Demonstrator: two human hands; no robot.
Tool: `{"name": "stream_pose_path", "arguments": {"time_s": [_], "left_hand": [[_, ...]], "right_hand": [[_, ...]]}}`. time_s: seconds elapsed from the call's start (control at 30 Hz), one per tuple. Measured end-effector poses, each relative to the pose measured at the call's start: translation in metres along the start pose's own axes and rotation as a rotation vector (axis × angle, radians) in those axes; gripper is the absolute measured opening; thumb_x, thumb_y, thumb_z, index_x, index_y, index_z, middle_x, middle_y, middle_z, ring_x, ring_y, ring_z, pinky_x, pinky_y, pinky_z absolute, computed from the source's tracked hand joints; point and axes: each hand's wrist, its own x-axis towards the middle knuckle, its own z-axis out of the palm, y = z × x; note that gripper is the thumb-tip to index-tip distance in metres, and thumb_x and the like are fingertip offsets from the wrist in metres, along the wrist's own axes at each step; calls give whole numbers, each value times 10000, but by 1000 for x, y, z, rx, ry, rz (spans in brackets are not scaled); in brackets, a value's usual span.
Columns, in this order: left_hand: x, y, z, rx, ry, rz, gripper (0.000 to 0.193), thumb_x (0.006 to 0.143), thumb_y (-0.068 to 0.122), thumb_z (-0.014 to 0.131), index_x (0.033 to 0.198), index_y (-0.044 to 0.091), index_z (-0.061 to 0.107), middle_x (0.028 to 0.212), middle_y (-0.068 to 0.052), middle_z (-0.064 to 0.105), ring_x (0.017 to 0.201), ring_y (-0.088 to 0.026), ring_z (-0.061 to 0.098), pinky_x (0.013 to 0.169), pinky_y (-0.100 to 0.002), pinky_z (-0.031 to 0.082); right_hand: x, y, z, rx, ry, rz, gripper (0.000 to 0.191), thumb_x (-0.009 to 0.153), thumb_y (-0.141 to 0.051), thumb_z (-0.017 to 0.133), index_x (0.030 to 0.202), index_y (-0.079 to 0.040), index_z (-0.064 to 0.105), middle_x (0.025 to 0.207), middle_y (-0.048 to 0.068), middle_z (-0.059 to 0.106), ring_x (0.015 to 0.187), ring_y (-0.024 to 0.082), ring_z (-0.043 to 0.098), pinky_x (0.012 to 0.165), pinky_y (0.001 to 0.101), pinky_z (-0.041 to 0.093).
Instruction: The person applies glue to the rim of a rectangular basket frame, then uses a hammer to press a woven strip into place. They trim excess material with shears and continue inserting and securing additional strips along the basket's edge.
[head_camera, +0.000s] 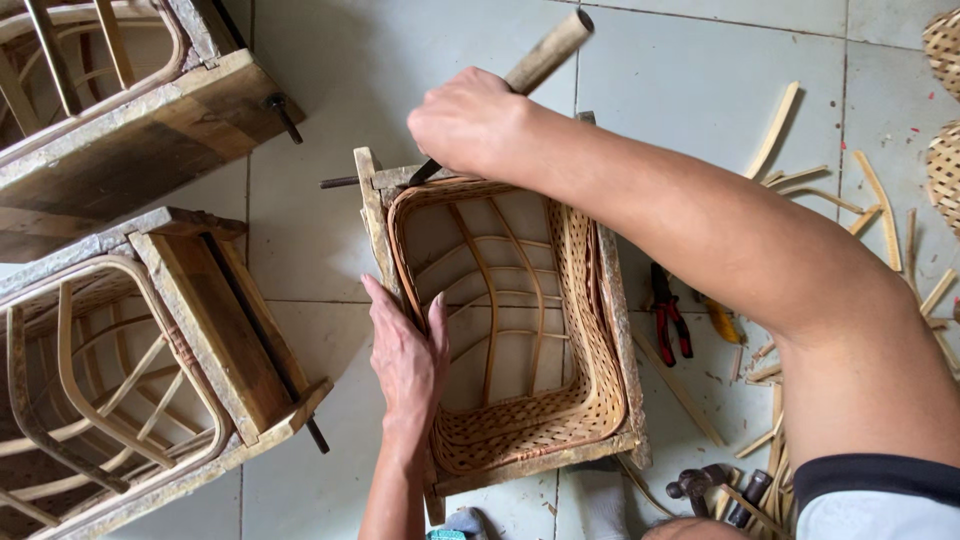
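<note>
The right hand (468, 120) is closed around a wooden-handled tool (545, 55), its tip at the far rim of the basket (520, 300) in its wooden frame (375, 210). The left hand (408, 358) lies open, flat on the left rim, steadying. The weave looks half done; prying needs a firm brace.

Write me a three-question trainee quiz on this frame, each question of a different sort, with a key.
1. True or false: the left hand rests on the rim of the half-woven basket.
2. What does the right hand grip? A) the red-handled pliers B) a wooden-handled tool C) the hammer
3. Fill in: the basket sits inside a wooden ____.

Key: 1 true; 2 B; 3 frame.
</note>
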Motion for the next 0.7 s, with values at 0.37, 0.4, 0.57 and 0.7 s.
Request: {"name": "stream_pose_path", "arguments": {"time_s": [0.37, 0.4, 0.57, 0.7], "left_hand": [[-4, 4, -6, -15, -74, -68, 886, 953, 213, 636, 1592, -54, 84, 1348, -317, 532, 1110, -482, 621, 893, -510, 541], [-5, 3, -6, -9, -59, -42, 881, 943, 191, 634, 1588, -56, 88, 1346, -336, 534, 1067, -484, 635, 869, -517, 553], [-4, -1, -6, -51, -174, -184, 826, 977, 145, 565, 1613, -7, 62, 1252, -348, 596, 763, -411, 712, 680, -473, 656], [1, -1, -9, -52, -264, -326, 736, 1028, 175, 494, 1664, 103, 130, 1112, -269, 722, 693, -373, 728, 648, -439, 621]], "right_hand": [[21, 48, -15, 543, -485, 151, 225, 929, -220, 717, 1122, -132, 790, 868, 33, 800, 738, 143, 741, 614, 327, 522], [14, 47, -8, 535, -422, 108, 191, 938, -208, 701, 1086, -128, 790, 839, 32, 786, 715, 144, 734, 599, 328, 526], [-74, 56, 30, 219, 215, 25, 248, 1059, -233, 597, 881, -107, 715, 633, 68, 645, 527, 229, 585, 508, 397, 473], [-160, 84, 56, 402, -16, 368, 297, 1069, -293, 512, 957, -112, 721, 597, 93, 637, 428, 172, 477, 453, 359, 458]]}}
